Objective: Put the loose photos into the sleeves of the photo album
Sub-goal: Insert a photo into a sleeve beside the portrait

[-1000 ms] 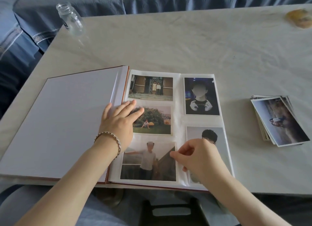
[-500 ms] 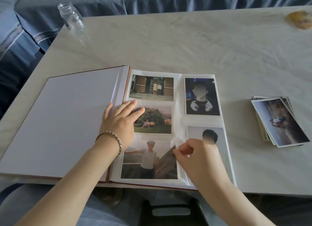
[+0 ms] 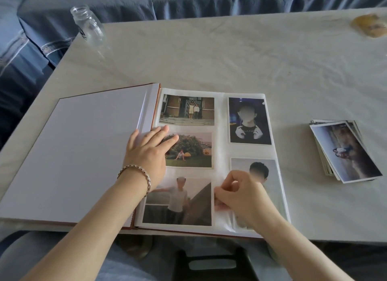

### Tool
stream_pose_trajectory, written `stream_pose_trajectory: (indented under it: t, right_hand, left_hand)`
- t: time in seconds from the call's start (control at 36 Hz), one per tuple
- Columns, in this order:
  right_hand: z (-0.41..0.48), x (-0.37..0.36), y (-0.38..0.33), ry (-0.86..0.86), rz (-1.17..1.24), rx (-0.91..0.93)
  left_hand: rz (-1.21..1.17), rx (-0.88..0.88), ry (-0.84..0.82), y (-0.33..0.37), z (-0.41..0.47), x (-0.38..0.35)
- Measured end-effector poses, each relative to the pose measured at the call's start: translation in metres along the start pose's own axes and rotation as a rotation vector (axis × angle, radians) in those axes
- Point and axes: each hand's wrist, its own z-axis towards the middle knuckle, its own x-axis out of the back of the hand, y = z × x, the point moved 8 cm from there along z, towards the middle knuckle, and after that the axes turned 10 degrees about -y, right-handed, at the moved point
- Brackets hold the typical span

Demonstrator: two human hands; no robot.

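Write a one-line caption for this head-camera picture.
Mid-task: left hand flat on the album, right hand pinching the lower-right sleeve, loose photos stacked to its right.

An album (image 3: 90, 155) lies open at the near edge of the table (image 3: 230, 60), five photos (image 3: 188, 110) sleeved in its right page. The left hand (image 3: 146, 153) rests on the fold; the right hand (image 3: 240, 194) pinches the nearest outer sleeve (image 3: 277, 197). A photo stack (image 3: 345, 153) lies right of the album, a jar (image 3: 88, 25) at the far left corner.
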Motion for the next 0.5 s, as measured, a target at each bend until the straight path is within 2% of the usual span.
stream_pose_trajectory:
  t: [0.11,0.28,0.33,0.42,0.5]
  right_hand:
    - [-0.003,0.013,-0.007,0.065,-0.210,0.032]
    - [-0.017,0.088,-0.006,0.460,-0.343,0.112]
    - [-0.015,0.104,0.001,0.459,-0.315,0.048]
    - [-0.007,0.110,0.015,0.359,-0.149,-0.023]
    - [-0.007,0.113,0.017,0.364,-0.078,0.020]
  left_hand:
    - [0.024,0.009,-0.006,0.000,0.001,-0.001]
    - [-0.045,0.016,0.039,0.001,0.000,0.001]
    - [-0.112,0.041,0.072,0.006,0.001,0.004]
    - [-0.293,0.023,0.129,0.023,0.002,0.011]
    - [-0.541,-0.057,0.010,0.055,0.001,0.006]
